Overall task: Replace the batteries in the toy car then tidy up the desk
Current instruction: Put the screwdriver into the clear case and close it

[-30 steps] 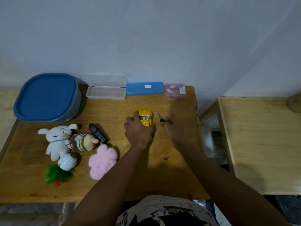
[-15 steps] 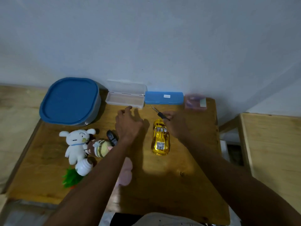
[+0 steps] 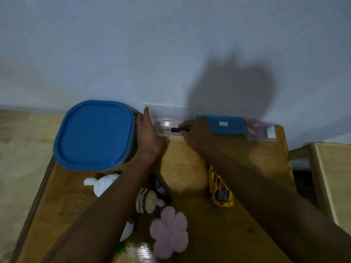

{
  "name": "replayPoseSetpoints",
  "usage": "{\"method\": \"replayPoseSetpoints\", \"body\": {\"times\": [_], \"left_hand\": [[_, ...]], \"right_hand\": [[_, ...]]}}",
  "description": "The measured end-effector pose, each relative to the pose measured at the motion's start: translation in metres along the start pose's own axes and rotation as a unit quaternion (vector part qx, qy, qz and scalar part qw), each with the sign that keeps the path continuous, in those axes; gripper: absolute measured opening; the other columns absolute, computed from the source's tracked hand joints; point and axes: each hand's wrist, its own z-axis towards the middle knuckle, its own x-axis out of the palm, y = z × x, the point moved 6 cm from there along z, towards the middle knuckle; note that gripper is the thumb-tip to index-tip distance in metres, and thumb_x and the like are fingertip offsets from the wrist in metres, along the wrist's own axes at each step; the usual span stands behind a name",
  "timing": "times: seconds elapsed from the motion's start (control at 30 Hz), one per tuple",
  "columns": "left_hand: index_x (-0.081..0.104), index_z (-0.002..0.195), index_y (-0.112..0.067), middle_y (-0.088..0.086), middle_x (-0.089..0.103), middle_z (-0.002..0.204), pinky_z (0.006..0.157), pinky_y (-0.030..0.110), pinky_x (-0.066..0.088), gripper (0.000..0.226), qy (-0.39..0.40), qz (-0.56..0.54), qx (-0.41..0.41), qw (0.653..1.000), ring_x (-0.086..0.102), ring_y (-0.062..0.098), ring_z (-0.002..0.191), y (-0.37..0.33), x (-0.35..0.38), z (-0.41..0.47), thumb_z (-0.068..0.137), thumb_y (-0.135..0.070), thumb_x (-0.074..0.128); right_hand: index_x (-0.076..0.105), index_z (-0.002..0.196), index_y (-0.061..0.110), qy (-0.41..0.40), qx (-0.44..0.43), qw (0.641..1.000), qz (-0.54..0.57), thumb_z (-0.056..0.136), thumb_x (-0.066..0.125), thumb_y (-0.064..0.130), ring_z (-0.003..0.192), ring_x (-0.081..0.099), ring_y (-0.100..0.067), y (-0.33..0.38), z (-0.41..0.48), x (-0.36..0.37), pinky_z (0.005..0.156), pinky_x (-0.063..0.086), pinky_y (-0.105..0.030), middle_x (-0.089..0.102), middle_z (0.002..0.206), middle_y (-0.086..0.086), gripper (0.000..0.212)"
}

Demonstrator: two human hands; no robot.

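Note:
The yellow toy car lies on the wooden desk, partly under my right forearm. My right hand grips a small black screwdriver and holds it over the open clear plastic box at the back of the desk. My left hand rests flat against the left end of that box, fingers straight, holding nothing. A dark remote control lies beside my left forearm.
A big blue-lidded container stands at the back left. A closed blue case and a small pink box line the wall. A white plush rabbit, a striped bee plush and a pink flower plush lie near the front. A second wooden table stands to the right.
Both hands moved away from the car to the clear box at the back. The right hand carried the screwdriver there. The camera moved forward and tilted.

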Motion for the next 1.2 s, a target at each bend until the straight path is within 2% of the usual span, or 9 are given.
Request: {"method": "replayPoseSetpoints", "body": {"times": [0.23,0.33,0.47,0.7,0.77,0.87,0.97,1.1,1.2], "left_hand": [[0.012,0.157,-0.032,0.002,0.044,0.144,0.103,0.044,0.051,0.121,-0.012,-0.058,0.014,0.998,0.046,0.021,0.129,0.009,0.004,0.015,0.064,-0.007,0.085],[0.005,0.160,-0.029,0.004,0.034,0.156,0.113,0.038,0.039,0.126,-0.011,-0.051,0.012,0.999,0.035,0.022,0.140,0.007,0.005,0.012,0.066,0.002,0.082],[0.000,0.159,-0.036,0.002,0.023,0.163,0.118,0.045,0.035,0.131,-0.014,-0.058,0.010,0.998,0.026,0.022,0.147,0.005,0.003,0.009,0.065,0.009,0.079],[-0.004,0.157,-0.043,0.002,0.023,0.160,0.115,0.046,0.039,0.134,-0.020,-0.045,0.005,0.999,0.031,0.025,0.144,-0.006,-0.002,0.007,0.067,0.010,0.080],[-0.001,0.157,-0.044,0.007,0.021,0.161,0.116,0.045,0.037,0.128,-0.017,-0.032,-0.001,0.999,0.030,0.029,0.145,-0.007,-0.001,0.004,0.072,0.009,0.078],[0.020,0.158,-0.029,0.010,0.019,0.161,0.116,0.037,0.034,0.100,-0.020,0.015,-0.013,1.000,0.030,0.030,0.145,-0.008,-0.002,-0.002,0.081,0.003,0.075],[0.039,0.150,-0.016,0.013,0.013,0.164,0.116,0.034,0.031,0.075,-0.028,0.055,-0.010,0.998,0.029,0.033,0.146,-0.008,-0.004,-0.012,0.085,-0.007,0.075],[0.049,0.143,-0.007,0.018,0.021,0.163,0.118,0.038,0.029,0.054,-0.028,0.112,-0.008,0.993,0.027,0.034,0.148,-0.005,-0.004,-0.021,0.093,-0.015,0.068],[0.056,0.137,-0.008,0.018,0.038,0.153,0.115,0.043,0.039,0.044,-0.021,0.125,-0.008,0.992,0.042,0.035,0.137,-0.002,-0.003,-0.017,0.095,-0.019,0.064]], "right_hand": [[0.073,0.107,0.029,0.017,0.029,0.999,-0.011,0.086,0.068,0.029,0.112,0.048,-0.027,-0.004,0.007,0.015,0.095,0.043,-0.044,0.070,0.105,-0.001,0.022],[0.074,0.103,0.028,-0.042,0.052,0.998,0.015,0.083,0.067,0.031,0.108,0.049,-0.027,-0.008,0.005,0.006,0.091,0.044,-0.040,0.072,0.098,-0.002,0.021],[0.065,0.101,0.021,-0.188,0.094,0.972,0.110,0.084,0.065,0.027,0.098,0.053,-0.023,-0.021,-0.002,-0.013,0.085,0.040,-0.032,0.065,0.097,-0.001,0.018],[0.049,0.115,0.031,-0.144,0.068,0.958,0.238,0.084,0.066,0.035,0.092,0.061,-0.024,-0.021,0.005,-0.014,0.080,0.054,-0.049,0.063,0.104,0.007,0.036],[0.054,0.120,0.034,-0.124,0.038,0.968,0.215,0.087,0.065,0.033,0.098,0.058,-0.019,-0.020,-0.002,-0.016,0.085,0.052,-0.047,0.063,0.108,0.011,0.035],[0.067,0.119,0.027,-0.106,0.009,0.985,0.136,0.090,0.064,0.029,0.110,0.049,-0.017,-0.025,-0.009,-0.015,0.099,0.041,-0.036,0.066,0.117,0.007,0.029],[0.071,0.116,0.027,-0.098,-0.006,0.992,0.079,0.089,0.066,0.033,0.114,0.050,-0.020,-0.029,-0.014,-0.011,0.094,0.034,-0.028,0.067,0.122,0.007,0.028],[0.072,0.112,0.031,-0.081,-0.023,0.996,-0.037,0.089,0.062,0.037,0.108,0.050,-0.022,-0.032,-0.020,-0.004,0.090,0.042,-0.039,0.066,0.125,0.012,0.026],[0.072,0.112,0.032,-0.075,-0.036,0.994,-0.076,0.090,0.057,0.039,0.108,0.049,-0.024,-0.031,-0.021,0.001,0.089,0.042,-0.041,0.064,0.128,0.012,0.027]]}}
